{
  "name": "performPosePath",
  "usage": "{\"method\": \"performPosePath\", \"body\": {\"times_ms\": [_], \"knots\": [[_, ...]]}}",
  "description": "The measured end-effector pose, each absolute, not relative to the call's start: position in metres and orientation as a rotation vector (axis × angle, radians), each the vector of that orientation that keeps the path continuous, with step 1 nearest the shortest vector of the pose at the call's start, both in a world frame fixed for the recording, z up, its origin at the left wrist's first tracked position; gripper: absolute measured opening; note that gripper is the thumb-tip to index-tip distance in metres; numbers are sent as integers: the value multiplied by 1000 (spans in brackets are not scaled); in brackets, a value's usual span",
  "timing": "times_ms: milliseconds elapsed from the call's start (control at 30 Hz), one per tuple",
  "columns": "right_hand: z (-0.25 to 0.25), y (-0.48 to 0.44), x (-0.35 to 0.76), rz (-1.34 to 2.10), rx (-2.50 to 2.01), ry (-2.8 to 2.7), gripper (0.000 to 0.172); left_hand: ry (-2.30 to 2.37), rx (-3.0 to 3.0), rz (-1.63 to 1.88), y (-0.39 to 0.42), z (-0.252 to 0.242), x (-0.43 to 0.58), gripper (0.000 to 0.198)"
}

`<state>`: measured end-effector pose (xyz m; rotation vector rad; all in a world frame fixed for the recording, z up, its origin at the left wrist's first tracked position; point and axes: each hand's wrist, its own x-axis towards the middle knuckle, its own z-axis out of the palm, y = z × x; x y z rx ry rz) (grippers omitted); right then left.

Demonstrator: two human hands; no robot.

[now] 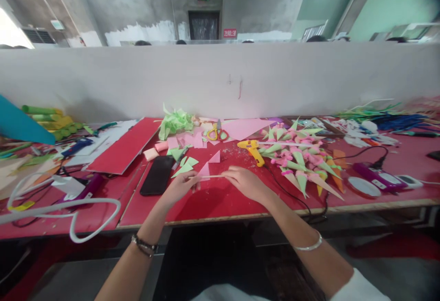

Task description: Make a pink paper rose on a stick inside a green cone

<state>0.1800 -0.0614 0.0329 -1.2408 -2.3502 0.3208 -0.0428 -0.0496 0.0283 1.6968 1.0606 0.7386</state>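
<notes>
A thin white stick (212,176) stretches level between my two hands, low over the red tabletop. My left hand (184,183) is closed and pinches its left end, and my right hand (242,182) is closed on the right end. Just behind the stick, a pink paper triangle (204,171) stands out beside my left fingertips; I cannot tell whether they touch it. Another pink paper piece (215,157) lies a little farther back. Pale green paper cutouts (185,168) are spread beyond my left hand. A yellow glue gun (253,151) rests beyond my right hand.
A black phone (157,176) lies left of my left hand. Yellow-handled scissors (217,132) and crumpled green paper (176,123) sit farther back. Pink and green paper cones (299,156) are heaped at right, near a purple power strip (378,177). A white cable (96,200) loops at left.
</notes>
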Motion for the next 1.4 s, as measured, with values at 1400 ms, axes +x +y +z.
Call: {"method": "performPosePath", "body": {"times_ms": [1400], "knots": [[2, 18, 165, 230, -1172, -2522, 25, 1049, 2288, 440, 23, -2, -21, 32]]}}
